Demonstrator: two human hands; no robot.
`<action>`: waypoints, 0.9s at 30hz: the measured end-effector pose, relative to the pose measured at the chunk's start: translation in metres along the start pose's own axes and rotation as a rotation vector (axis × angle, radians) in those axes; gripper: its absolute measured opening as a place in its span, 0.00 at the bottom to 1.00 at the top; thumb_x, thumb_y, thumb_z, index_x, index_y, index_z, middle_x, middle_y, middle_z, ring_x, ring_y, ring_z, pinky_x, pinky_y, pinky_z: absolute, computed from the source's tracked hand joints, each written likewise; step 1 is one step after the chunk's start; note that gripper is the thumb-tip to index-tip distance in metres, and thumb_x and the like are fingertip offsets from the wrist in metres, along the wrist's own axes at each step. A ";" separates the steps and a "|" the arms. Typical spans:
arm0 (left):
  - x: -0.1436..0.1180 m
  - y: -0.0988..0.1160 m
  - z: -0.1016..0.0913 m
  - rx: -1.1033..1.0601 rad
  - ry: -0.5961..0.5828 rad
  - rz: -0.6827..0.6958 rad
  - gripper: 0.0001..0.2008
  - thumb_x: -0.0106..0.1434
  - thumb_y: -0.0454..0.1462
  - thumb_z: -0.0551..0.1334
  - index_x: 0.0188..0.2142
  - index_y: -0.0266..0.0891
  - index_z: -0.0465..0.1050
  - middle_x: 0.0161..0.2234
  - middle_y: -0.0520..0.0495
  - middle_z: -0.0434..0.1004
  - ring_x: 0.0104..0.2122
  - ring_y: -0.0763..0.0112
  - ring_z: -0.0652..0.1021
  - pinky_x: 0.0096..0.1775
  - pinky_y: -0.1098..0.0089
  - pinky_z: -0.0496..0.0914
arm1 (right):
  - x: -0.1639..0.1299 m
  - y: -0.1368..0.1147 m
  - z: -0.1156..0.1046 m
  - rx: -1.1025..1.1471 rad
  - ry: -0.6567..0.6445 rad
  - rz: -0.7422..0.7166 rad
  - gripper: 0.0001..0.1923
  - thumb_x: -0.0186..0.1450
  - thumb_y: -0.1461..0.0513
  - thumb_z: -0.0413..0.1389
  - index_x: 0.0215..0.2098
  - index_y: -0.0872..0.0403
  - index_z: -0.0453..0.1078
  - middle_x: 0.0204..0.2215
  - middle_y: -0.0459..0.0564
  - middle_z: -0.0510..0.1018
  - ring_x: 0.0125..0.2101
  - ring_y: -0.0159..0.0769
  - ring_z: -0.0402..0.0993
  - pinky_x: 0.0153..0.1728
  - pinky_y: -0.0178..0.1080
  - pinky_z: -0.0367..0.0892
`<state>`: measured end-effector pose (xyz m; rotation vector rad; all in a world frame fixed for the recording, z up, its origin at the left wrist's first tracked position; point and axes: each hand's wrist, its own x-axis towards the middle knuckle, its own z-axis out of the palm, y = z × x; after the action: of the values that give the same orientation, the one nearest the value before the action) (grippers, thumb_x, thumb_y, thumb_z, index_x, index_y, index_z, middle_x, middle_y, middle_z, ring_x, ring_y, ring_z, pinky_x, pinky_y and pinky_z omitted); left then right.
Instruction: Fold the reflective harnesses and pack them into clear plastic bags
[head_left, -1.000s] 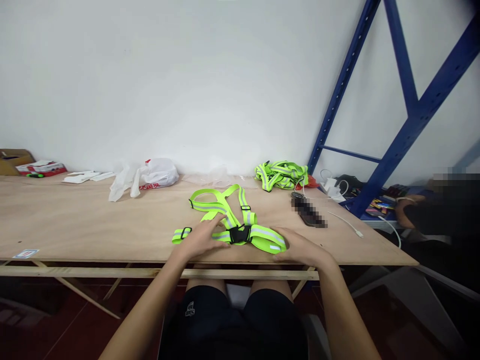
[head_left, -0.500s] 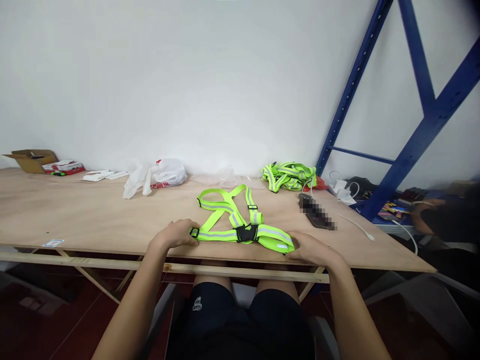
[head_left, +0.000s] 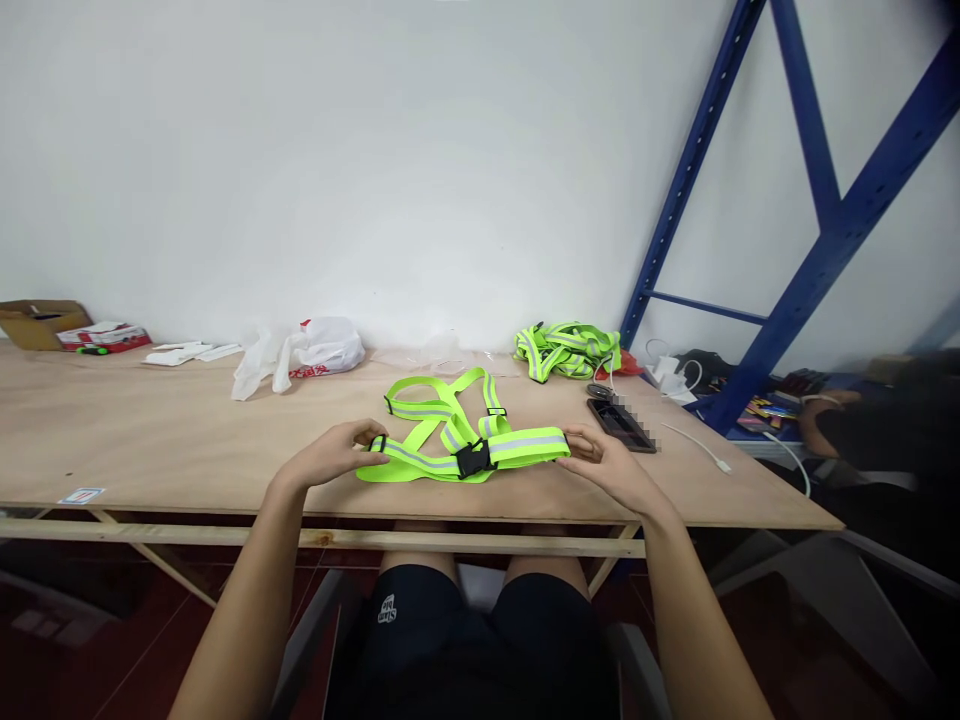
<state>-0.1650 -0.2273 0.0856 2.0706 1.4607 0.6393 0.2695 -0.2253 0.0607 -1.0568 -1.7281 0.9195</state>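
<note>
A neon-yellow reflective strap vest (head_left: 450, 425) with grey bands and a black buckle (head_left: 470, 458) lies on the plywood table (head_left: 172, 440) in front of me. My left hand (head_left: 330, 455) pinches the left end of its waist belt by a small black slider. My right hand (head_left: 604, 460) grips the belt's right end, lifted slightly off the table. The belt stretches between both hands; the shoulder straps trail away toward the wall.
A pile of more neon vests (head_left: 566, 350) sits at the back right. A dark phone (head_left: 619, 423), white cable (head_left: 694, 445) and chargers lie right of it. White plastic bags (head_left: 300, 358) and a cardboard box (head_left: 34, 322) are at the back left. A blue rack (head_left: 817, 230) and another person's arm (head_left: 821, 420) stand right.
Both hands went from lying flat on the belt to gripping its ends, and they raised the belt a little and shifted it away from the table's front edge.
</note>
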 end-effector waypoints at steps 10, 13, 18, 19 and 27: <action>0.001 0.012 0.007 -0.266 0.028 0.025 0.26 0.58 0.55 0.65 0.47 0.38 0.71 0.45 0.42 0.78 0.45 0.56 0.79 0.46 0.58 0.75 | 0.008 0.007 0.012 0.116 0.073 -0.038 0.30 0.53 0.45 0.69 0.47 0.53 0.75 0.50 0.58 0.81 0.53 0.51 0.76 0.54 0.52 0.72; 0.000 0.011 0.006 -0.271 0.032 0.025 0.25 0.59 0.54 0.65 0.47 0.38 0.71 0.46 0.42 0.78 0.46 0.54 0.79 0.46 0.57 0.75 | 0.010 0.010 0.018 0.258 0.148 -0.030 0.30 0.54 0.45 0.68 0.49 0.53 0.77 0.51 0.57 0.80 0.53 0.51 0.76 0.54 0.54 0.72; -0.001 0.012 0.005 -0.272 0.073 0.053 0.23 0.60 0.53 0.65 0.46 0.39 0.73 0.44 0.43 0.79 0.46 0.55 0.79 0.45 0.59 0.75 | 0.014 0.013 0.023 0.424 0.239 -0.003 0.27 0.58 0.46 0.66 0.51 0.49 0.78 0.55 0.54 0.78 0.54 0.51 0.75 0.54 0.54 0.73; -0.002 0.012 0.004 -0.277 0.077 0.054 0.23 0.60 0.53 0.64 0.47 0.39 0.73 0.44 0.43 0.79 0.45 0.56 0.79 0.45 0.59 0.75 | 0.014 0.014 0.023 0.424 0.260 0.001 0.27 0.58 0.46 0.66 0.51 0.49 0.78 0.55 0.53 0.78 0.54 0.50 0.75 0.53 0.54 0.73; -0.004 0.005 -0.003 -0.255 0.132 0.034 0.27 0.58 0.56 0.65 0.47 0.38 0.73 0.46 0.41 0.78 0.46 0.54 0.78 0.48 0.57 0.74 | 0.014 0.021 0.009 0.378 0.358 -0.058 0.26 0.62 0.46 0.62 0.54 0.48 0.76 0.55 0.53 0.78 0.52 0.48 0.76 0.50 0.52 0.76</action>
<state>-0.1641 -0.2319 0.0907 1.8896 1.3378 0.9400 0.2632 -0.2057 0.0427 -0.8532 -1.2251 0.9122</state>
